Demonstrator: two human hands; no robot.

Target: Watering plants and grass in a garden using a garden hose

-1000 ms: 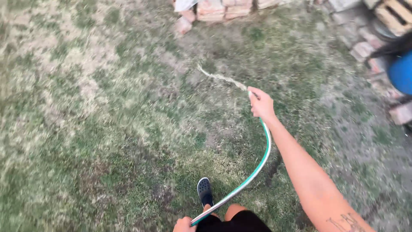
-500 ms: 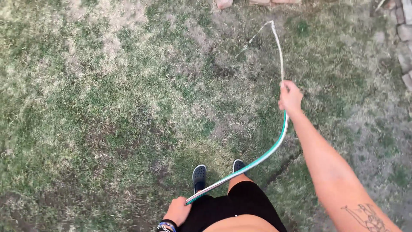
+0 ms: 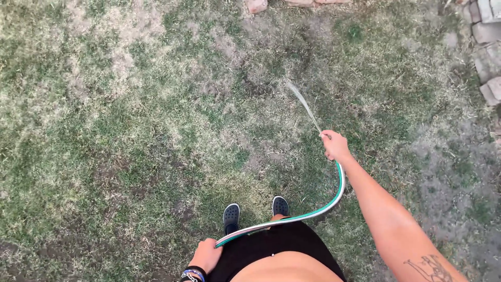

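Right hand (image 3: pixel 335 147) clenched around the end of the green-and-white flexible garden hose (image 3: pixel 334 201); thin water jet (image 3: pixel 304 104) leaves ahead of the fist. Behind it the hose arcs back to the left hand (image 3: pixel 206 255), closed on it beside black shorts (image 3: pixel 276 245). Dark clogs (image 3: pixel 231 214) stand on patchy grass (image 3: pixel 130 130).

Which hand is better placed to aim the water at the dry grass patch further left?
Probably the right hand: it grips the hose at its spraying end. The left hand only holds the hose back by the hip.
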